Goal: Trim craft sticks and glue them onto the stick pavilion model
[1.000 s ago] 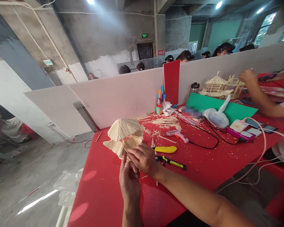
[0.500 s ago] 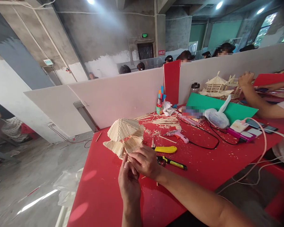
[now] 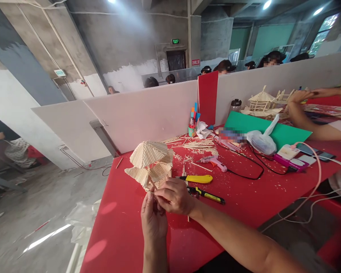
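Head view: both hands have slid slightly toward the wearer, showing more of the lower front of the two-tiered stick pavilion model point(image 3: 144, 157). Looks like fine fitting or adjusting of a small part, unfinished.

Model stands upright on the red tabletop point(image 3: 119, 227), just ahead of the hands, near the table's left edge. Left hand point(image 3: 153, 214): thumb and fingers drawn together, pointing up. Right hand point(image 3: 174, 196): fingers bent, tips meeting the left's. Can't tell if they pinch a thin stick or the model itself; too small.

Right side is tight: yellow utility knife point(image 3: 199, 179) and yellow-black cutters point(image 3: 209, 195) lie just beside the right hand, pink glue gun point(image 3: 214, 163) beyond with its cord trailing right. Loose sticks point(image 3: 199, 145) and pale partition point(image 3: 153, 117) limit the back. Most open room: tabletop left and front of the model, but a leftward shift soon meets the edge.
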A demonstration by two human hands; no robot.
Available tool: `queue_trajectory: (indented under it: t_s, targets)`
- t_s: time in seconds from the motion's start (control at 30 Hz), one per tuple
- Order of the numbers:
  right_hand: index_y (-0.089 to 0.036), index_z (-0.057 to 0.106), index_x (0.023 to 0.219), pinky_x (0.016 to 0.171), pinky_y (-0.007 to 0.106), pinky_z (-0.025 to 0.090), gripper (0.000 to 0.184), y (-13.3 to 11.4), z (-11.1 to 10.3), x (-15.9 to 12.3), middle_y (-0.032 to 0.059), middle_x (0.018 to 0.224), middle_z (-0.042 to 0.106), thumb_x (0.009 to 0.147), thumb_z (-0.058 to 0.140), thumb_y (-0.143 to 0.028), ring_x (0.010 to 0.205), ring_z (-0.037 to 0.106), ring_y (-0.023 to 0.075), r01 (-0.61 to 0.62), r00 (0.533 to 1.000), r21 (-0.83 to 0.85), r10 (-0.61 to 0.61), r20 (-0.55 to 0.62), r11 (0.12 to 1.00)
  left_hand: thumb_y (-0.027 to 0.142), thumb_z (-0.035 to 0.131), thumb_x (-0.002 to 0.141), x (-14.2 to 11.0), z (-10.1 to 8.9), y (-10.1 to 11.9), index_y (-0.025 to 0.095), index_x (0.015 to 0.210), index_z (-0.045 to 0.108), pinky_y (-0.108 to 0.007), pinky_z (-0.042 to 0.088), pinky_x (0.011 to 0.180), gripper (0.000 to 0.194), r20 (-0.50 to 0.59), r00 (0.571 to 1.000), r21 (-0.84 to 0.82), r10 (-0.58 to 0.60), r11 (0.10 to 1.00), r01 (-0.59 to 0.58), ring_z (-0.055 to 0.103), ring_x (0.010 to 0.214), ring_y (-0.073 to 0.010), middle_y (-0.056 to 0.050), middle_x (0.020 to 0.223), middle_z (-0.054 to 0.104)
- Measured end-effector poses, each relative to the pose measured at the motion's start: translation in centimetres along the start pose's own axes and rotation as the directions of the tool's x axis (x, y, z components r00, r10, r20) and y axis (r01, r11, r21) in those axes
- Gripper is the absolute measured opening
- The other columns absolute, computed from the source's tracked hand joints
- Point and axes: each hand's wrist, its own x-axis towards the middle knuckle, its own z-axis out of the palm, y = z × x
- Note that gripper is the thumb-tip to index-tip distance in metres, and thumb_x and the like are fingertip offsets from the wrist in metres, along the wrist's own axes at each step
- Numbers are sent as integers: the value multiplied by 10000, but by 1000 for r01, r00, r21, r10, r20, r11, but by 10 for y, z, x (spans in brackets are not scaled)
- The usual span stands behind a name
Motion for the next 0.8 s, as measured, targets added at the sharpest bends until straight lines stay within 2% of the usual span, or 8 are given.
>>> queue_trajectory:
  t_s: [0.17, 0.33, 0.43, 0.5, 0.57, 0.63, 0.73, 0.8]
  targets:
    - [-218, 670, 863, 629, 296, 481, 159, 3, -5, -2, 25, 726, 682, 913, 524, -258, 649, 591, 158, -66, 995, 84, 59, 84, 994, 406, 932, 497, 2, -2, -2, 187, 819, 733, -153, 411, 460, 437, -9, 1000, 68, 10, 998, -9, 497, 518, -60, 35, 628, 584]
    - [-204, 701, 826, 631, 258, 464, 223, 19, -31, -8, 24, 718, 692, 933, 519, -274, 639, 593, 134, -288, 946, 121, 264, 186, 950, 427, 916, 534, -2, 7, -4, 165, 774, 680, -156, 296, 379, 427, 67, 998, 138, 16, 990, -25, 404, 458, -43, 41, 623, 555]
    - [-206, 727, 857, 638, 242, 453, 271, 31, -59, -16, 29, 744, 694, 961, 514, -337, 670, 613, 132, -485, 842, -4, 469, 266, 874, 438, 932, 503, -5, 11, -6, 161, 771, 662, -162, 296, 386, 470, 96, 995, 169, -27, 985, 10, 404, 455, -37, 25, 680, 592]
    - [-220, 738, 938, 677, 246, 467, 259, 33, -78, -25, 38, 844, 715, 948, 545, -393, 750, 645, 148, -550, 768, -109, 553, 323, 828, 450, 929, 514, -7, 12, -7, 158, 781, 664, -165, 301, 397, 476, 111, 993, 186, -40, 982, 18, 404, 449, -35, 23, 677, 594]
    - [-232, 728, 1065, 786, 296, 489, 325, 28, -94, -36, 65, 1001, 716, 927, 571, -481, 889, 658, 197, -548, 702, -234, 594, 394, 803, 444, 924, 537, -7, 12, -9, 156, 794, 672, -166, 298, 405, 461, 124, 992, 202, -33, 979, 7, 403, 447, -33, 24, 667, 591]
    - [-225, 661, 1249, 940, 403, 464, 513, 17, -105, -49, 117, 1197, 664, 884, 595, -579, 1087, 611, 282, -510, 626, -335, 609, 487, 792, 429, 923, 550, -8, 11, -12, 154, 808, 684, -164, 287, 410, 446, 135, 991, 217, -23, 976, -6, 398, 444, -32, 29, 640, 578]
    - [-208, 502, 1441, 1030, 530, 398, 888, -2, -112, -64, 169, 1390, 542, 714, 727, -666, 1242, 502, 389, -514, 426, -491, 706, 567, 704, 423, 919, 563, -8, 11, -15, 151, 852, 712, -162, 271, 414, 448, 153, 988, 236, -15, 972, -22, 393, 445, -33, 38, 603, 553]
    - [-209, 447, 1482, 1060, 561, 361, 1028, -11, -112, -69, 179, 1460, 473, 619, 809, -634, 1302, 434, 426, -513, 316, -569, 757, 571, 643, 423, 910, 580, -8, 10, -16, 151, 859, 720, -162, 268, 418, 433, 174, 985, 246, -3, 969, -40, 385, 445, -34, 47, 576, 527]
